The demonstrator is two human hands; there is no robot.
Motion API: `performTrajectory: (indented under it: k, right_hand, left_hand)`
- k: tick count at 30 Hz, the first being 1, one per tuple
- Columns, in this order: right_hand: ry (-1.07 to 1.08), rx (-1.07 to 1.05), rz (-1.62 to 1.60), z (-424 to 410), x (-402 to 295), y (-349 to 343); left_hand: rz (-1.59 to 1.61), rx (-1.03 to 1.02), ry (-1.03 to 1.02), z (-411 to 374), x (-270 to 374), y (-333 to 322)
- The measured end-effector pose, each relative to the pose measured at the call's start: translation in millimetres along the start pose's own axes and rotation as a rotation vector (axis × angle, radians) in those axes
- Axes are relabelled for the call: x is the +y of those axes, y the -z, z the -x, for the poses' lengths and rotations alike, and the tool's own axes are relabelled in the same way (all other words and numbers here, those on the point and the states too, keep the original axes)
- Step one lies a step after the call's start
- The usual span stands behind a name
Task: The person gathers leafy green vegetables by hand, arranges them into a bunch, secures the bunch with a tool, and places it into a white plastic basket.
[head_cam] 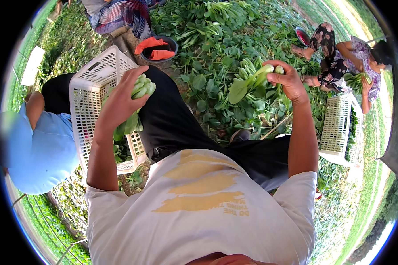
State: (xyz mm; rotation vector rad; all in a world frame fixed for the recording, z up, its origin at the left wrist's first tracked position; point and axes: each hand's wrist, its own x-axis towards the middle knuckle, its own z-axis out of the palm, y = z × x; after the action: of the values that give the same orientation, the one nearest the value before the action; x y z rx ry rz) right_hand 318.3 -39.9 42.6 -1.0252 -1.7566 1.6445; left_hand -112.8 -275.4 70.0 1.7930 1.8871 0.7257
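My left hand (121,99) is closed around a bunch of leafy greens (142,87), pale stem ends up and leaves hanging down, over the inner side of a white plastic crate (94,89). Between the thumb and fingers of my right hand (285,78) are a couple of stalks of the greens (262,74), the leaf of one pointing left. Below that hand lies a heap of cut leafy greens (248,96) on the ground. More greens show low inside the crate, partly hidden by my left forearm.
A dark basin (172,49) with an orange cloth stands beyond the crate. A person in blue (46,149) sits at the left. Another person (351,66) at the right holds greens beside a second white crate (335,122). Loose greens (219,36) cover the ground ahead.
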Motion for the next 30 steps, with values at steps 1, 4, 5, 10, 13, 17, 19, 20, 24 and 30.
performTrajectory:
  k: [1, 4, 5, 10, 13, 17, 19, 20, 24, 30]
  right_hand:
    - [0.030, -0.039, -0.061, -1, -2, -8]
    - [0.024, -0.086, -0.253, -7, -7, -47]
    - [0.011, -0.097, -0.328, -8, -11, -64]
    - [-0.256, -0.360, -0.594, -16, -14, -178]
    - [-0.327, -0.413, -0.599, -22, -3, -227]
    - [-0.325, -0.391, -0.613, -27, 13, -251]
    - [-0.326, -0.388, -0.595, -29, 18, -250]
    - [-0.318, -0.439, -0.622, -32, 24, -247]
    - [-0.361, -0.500, -0.744, -30, 19, -237]
    - [-0.343, -0.437, -0.747, -28, 36, -239]
  left_hand:
    - [0.025, -0.016, 0.022, -1, 3, 1]
    - [0.049, -0.032, -0.003, -3, 1, 1]
    - [0.059, -0.035, -0.016, -4, -1, 0]
    - [0.074, -0.061, 0.006, -5, -4, 4]
    - [0.039, -0.052, -0.032, -6, -8, 4]
    - [0.057, -0.074, -0.010, -9, -5, 4]
    - [0.045, -0.070, -0.001, -7, -5, 4]
    - [0.045, -0.070, 0.011, -6, -4, 5]
    - [0.030, -0.060, 0.010, -5, -6, 4]
    - [0.033, -0.061, -0.008, -6, -9, 3]
